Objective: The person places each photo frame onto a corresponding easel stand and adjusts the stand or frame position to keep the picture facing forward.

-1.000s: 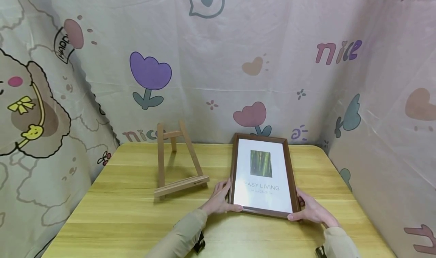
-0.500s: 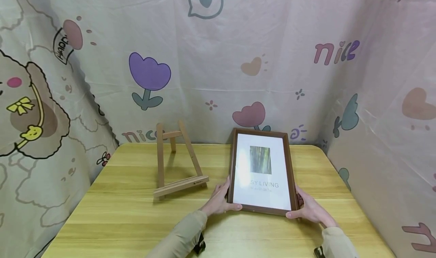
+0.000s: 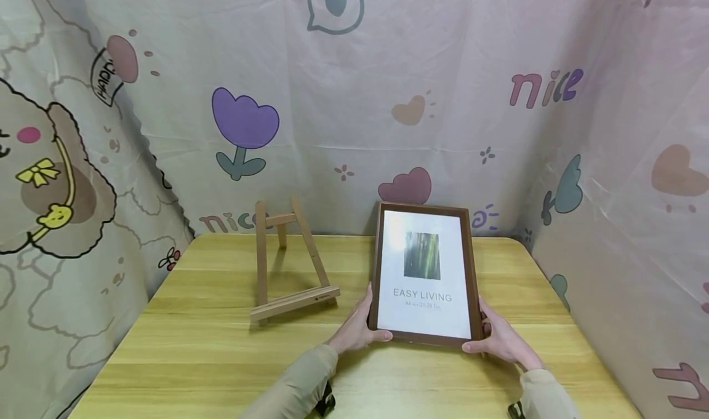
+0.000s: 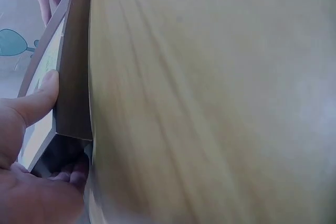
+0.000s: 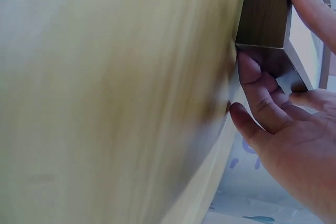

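Observation:
A brown picture frame (image 3: pixel 425 308) with a white "EASY LIVING" insert and a small green forest picture is at the right of the head view, its far end tilted up. My left hand (image 3: pixel 357 330) grips its lower left corner, thumb over the front edge. At the lower right corner my right hand (image 3: pixel 503 339) holds it the same way. In the left wrist view, the left fingers (image 4: pixel 79 171) curl under the frame's side (image 4: pixel 73 77). The right wrist view has the right fingers (image 5: pixel 262 98) bent beneath the frame's corner (image 5: pixel 265 19), close to the tabletop.
A small wooden easel (image 3: pixel 293 300) stands to the left of the frame, its ledge facing front. Both are on a light wood table (image 3: pixel 183 345). Patterned cloth (image 3: pixel 343 99) hangs behind the table and along both sides.
The picture frame's far edge has risen, so it tilts up more steeply. Its near edge has shifted slightly back and left, with both hands still gripping the corners.

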A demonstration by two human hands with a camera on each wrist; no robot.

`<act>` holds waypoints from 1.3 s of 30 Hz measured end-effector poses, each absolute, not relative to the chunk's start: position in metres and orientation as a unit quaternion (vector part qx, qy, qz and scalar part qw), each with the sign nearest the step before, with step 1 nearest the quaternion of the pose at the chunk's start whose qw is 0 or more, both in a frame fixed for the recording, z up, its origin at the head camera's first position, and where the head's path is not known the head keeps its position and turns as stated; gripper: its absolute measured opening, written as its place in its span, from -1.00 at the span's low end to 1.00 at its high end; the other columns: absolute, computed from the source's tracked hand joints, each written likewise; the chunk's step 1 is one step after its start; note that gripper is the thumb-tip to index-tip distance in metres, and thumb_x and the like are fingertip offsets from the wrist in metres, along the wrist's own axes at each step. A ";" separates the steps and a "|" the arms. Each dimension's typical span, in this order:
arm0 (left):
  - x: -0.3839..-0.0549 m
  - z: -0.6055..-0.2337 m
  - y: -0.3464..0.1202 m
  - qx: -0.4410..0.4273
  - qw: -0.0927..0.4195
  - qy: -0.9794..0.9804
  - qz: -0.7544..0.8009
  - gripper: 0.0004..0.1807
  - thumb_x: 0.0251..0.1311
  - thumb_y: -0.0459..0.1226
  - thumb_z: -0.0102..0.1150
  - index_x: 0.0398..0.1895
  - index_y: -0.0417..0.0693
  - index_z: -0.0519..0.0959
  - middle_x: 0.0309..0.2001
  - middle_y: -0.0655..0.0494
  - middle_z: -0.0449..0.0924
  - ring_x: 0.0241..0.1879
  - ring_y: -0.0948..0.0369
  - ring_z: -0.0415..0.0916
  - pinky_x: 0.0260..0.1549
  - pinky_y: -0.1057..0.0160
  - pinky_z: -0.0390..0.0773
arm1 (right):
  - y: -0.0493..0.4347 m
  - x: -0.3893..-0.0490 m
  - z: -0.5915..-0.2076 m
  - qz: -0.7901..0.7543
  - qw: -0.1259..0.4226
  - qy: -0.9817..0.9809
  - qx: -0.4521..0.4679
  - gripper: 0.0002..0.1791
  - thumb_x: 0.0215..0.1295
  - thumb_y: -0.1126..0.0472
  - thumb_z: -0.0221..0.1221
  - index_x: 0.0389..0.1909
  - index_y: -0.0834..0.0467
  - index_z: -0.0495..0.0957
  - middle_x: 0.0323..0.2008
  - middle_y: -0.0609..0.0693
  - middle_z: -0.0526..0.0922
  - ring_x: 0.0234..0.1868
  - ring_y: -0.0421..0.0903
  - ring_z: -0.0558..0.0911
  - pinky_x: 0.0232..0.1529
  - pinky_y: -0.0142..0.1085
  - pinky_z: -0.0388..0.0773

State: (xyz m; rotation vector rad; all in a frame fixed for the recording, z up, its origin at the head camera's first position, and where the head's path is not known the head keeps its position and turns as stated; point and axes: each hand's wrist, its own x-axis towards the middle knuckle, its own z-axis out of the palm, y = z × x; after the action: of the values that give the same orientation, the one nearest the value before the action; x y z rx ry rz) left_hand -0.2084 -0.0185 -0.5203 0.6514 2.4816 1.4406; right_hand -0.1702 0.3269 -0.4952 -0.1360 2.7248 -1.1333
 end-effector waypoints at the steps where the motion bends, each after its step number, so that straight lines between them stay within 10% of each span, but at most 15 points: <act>1: -0.208 -0.520 -0.019 0.220 0.099 0.838 0.489 0.32 0.09 -0.13 0.49 0.59 -0.35 -0.35 0.61 -0.35 -0.30 0.58 -0.31 -0.18 0.52 -0.33 -0.05 | 0.326 -0.171 -0.496 -0.385 0.093 0.917 -0.044 0.45 -0.11 0.12 0.59 0.61 0.28 -0.27 0.21 0.38 0.51 0.02 0.10 0.64 -0.02 -0.15 0.65; 13: -0.209 -0.522 -0.019 0.215 0.079 0.836 0.499 0.30 0.12 -0.13 0.46 0.62 -0.21 -0.37 0.63 -0.29 -0.27 0.59 -0.28 -0.19 0.52 -0.33 -0.03 | 0.322 -0.172 -0.496 -0.396 0.070 0.914 -0.045 0.47 -0.09 0.15 0.58 0.62 0.21 -0.35 0.34 0.43 0.36 -0.03 0.04 0.64 -0.10 -0.29 0.59; 22: -0.210 -0.519 -0.020 0.213 0.050 0.834 0.507 0.30 0.12 -0.13 0.47 0.62 -0.19 -0.35 0.62 -0.31 -0.18 0.57 -0.30 -0.12 0.49 -0.36 0.03 | 0.319 -0.173 -0.493 -0.403 0.062 0.912 -0.044 0.45 -0.04 0.15 0.55 0.59 0.32 -0.39 0.49 0.55 -0.02 0.18 0.41 0.51 0.14 0.12 0.62; 39: -0.214 -0.516 -0.026 0.228 -0.007 0.824 0.518 0.31 0.06 -0.13 0.50 0.62 -0.23 -0.29 0.62 -0.29 -0.25 0.58 -0.30 -0.17 0.49 -0.37 -0.03 | 0.310 -0.178 -0.491 -0.430 -0.025 0.899 -0.084 0.41 -0.03 0.26 0.54 0.63 0.12 -0.33 0.41 0.46 0.22 0.05 0.19 0.60 -0.01 -0.09 0.71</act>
State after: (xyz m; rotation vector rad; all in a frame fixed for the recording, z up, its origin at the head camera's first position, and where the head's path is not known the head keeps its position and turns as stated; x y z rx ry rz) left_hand -0.2141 -0.0265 -0.5159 0.7189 2.6019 1.6349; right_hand -0.1776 0.3101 -0.4912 -0.2680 2.8690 -1.3732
